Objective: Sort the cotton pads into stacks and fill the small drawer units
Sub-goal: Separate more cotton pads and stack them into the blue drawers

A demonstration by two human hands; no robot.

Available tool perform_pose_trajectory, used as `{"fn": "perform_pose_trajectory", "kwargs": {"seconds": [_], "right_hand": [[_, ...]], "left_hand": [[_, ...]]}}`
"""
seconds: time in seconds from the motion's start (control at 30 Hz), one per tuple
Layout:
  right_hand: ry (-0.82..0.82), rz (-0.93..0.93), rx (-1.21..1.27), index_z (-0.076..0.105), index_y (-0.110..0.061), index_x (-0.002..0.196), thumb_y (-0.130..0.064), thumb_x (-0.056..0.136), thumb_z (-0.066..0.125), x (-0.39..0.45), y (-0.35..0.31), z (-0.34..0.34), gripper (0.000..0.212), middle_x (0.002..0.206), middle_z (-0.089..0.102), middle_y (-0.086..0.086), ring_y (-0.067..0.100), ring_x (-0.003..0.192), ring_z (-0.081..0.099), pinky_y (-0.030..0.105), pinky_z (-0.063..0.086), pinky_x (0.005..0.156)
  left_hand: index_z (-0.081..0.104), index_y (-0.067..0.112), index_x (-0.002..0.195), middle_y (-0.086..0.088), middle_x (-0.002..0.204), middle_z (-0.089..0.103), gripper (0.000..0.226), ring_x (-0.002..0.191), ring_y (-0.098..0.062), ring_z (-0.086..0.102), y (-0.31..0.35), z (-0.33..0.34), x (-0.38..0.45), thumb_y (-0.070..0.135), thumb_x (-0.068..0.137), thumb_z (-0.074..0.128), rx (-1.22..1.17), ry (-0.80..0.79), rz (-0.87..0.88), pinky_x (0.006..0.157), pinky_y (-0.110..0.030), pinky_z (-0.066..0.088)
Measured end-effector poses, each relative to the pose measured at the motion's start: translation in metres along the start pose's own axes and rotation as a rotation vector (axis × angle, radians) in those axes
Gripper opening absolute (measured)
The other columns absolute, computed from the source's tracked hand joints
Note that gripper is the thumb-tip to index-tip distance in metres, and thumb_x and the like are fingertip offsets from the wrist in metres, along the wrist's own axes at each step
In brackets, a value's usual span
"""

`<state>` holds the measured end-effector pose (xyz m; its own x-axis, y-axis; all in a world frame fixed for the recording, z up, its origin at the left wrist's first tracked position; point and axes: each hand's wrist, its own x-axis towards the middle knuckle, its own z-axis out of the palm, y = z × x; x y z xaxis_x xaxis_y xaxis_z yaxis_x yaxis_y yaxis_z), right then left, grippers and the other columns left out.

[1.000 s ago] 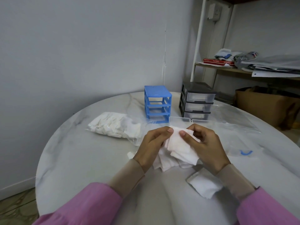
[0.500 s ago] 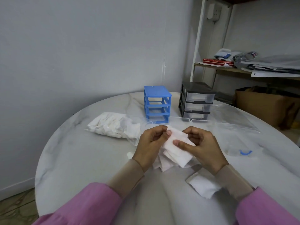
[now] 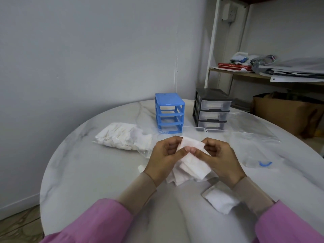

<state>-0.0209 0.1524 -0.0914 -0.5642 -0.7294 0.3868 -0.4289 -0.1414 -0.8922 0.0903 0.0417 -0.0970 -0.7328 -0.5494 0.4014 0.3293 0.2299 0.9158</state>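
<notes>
— Two hands meet over the middle of the table (image 3: 87, 172), both on one bunch of pads (image 3: 192, 163).

— How do they hold it?

— The left hand (image 3: 164, 155) has its fingers curled, thumb and fingertips pinching the near left edge of the top pad. The right hand (image 3: 220, 158) is curled the same way, its thumb lying across the pad's face and its fingers nipping the far right corner. The thumbs nearly touch. The bunch is lifted at the top; its lower sheets fan down onto the table below the hands.

— Any pads elsewhere?

— One stack (image 3: 220, 201) lies flat on the table, near the right wrist and apart from the bunch. A clear bag (image 3: 122, 135) stuffed with white pads lies left of the hands, its open end towards them.

— And the drawer units?

— At the far side of the table. The blue unit (image 3: 169, 113) stands left, its three slots with no drawers in them. The grey unit (image 3: 211, 107) stands right of it, a gap between, with three clear drawers pushed in. What the drawers hold, I cannot tell. Clear trays (image 3: 194, 128) sit on the table in front of the two units, just beyond the hands.

— Anything else there?

— A flat clear bag (image 3: 254, 135) spreads over the right side, a blue strip (image 3: 265, 163) at its near end. Beyond the table, a shelf (image 3: 245, 75) carries red books and papers.
</notes>
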Motion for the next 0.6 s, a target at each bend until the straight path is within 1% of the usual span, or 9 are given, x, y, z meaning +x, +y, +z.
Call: {"fn": "perform_pose_trajectory", "kwargs": {"seconds": [0.13,0.23,0.3,0.37,0.43,0.5,0.6], "right_hand": [[-0.061,0.046,0.052,0.063,-0.009,0.069,-0.037,0.055,0.078,0.002,0.004,0.000,0.035,0.067,0.063,0.005,0.017,0.067,0.061,0.033,0.047,0.065],[-0.084,0.049,0.076,0.064,-0.010,0.076,-0.031,0.053,0.080,0.002,0.005,-0.001,0.035,0.072,0.065,0.006,0.020,0.072,0.061,0.033,0.050,0.069],[-0.071,0.047,0.069,0.065,-0.013,0.080,-0.021,0.058,0.083,0.003,0.004,-0.002,0.030,0.076,0.066,0.003,0.018,0.075,0.062,0.032,0.051,0.073],[-0.045,0.041,0.064,0.065,-0.018,0.085,-0.007,0.065,0.082,0.004,0.004,-0.004,0.028,0.075,0.066,-0.004,0.015,0.077,0.062,0.030,0.051,0.076],[-0.012,0.043,0.088,0.064,-0.019,0.086,-0.002,0.069,0.078,0.004,0.005,-0.005,0.028,0.073,0.067,-0.004,0.014,0.078,0.062,0.030,0.051,0.076],[0.025,0.042,0.127,0.062,-0.019,0.085,-0.001,0.072,0.076,0.004,0.005,-0.005,0.026,0.073,0.069,-0.002,0.013,0.077,0.063,0.031,0.050,0.073],[0.096,0.017,0.153,0.061,-0.016,0.082,-0.001,0.076,0.072,0.004,0.001,-0.005,0.020,0.076,0.067,-0.004,0.008,0.074,0.062,0.026,0.048,0.069]], "left_hand": [[0.064,-0.001,0.095,-0.003,0.084,0.068,0.011,0.075,-0.002,0.064,-0.002,-0.003,0.002,-0.004,0.086,0.058,0.034,0.047,0.005,0.068,-0.014,0.048],[0.063,-0.003,0.097,-0.003,0.085,0.067,0.012,0.074,0.001,0.064,-0.002,-0.004,0.002,-0.006,0.086,0.056,0.038,0.072,0.010,0.067,-0.012,0.048],[0.063,-0.003,0.096,-0.003,0.085,0.067,0.012,0.076,-0.001,0.063,-0.002,-0.005,0.002,-0.006,0.087,0.055,0.049,0.100,0.022,0.068,-0.012,0.048],[0.062,-0.003,0.096,-0.008,0.086,0.066,0.011,0.079,-0.006,0.062,-0.003,-0.007,0.004,-0.005,0.088,0.054,0.061,0.155,0.038,0.071,-0.015,0.048],[0.062,-0.005,0.095,-0.011,0.088,0.065,0.010,0.081,-0.010,0.061,-0.005,-0.010,0.005,-0.004,0.089,0.053,0.073,0.199,0.056,0.072,-0.017,0.048],[0.061,-0.006,0.095,-0.010,0.088,0.065,0.010,0.080,-0.008,0.060,-0.006,-0.011,0.005,-0.003,0.090,0.053,0.087,0.226,0.064,0.071,-0.015,0.047],[0.059,0.002,0.097,-0.011,0.089,0.064,0.010,0.076,-0.010,0.058,-0.006,-0.012,0.004,-0.002,0.091,0.051,0.111,0.241,0.080,0.069,-0.017,0.045]]}}
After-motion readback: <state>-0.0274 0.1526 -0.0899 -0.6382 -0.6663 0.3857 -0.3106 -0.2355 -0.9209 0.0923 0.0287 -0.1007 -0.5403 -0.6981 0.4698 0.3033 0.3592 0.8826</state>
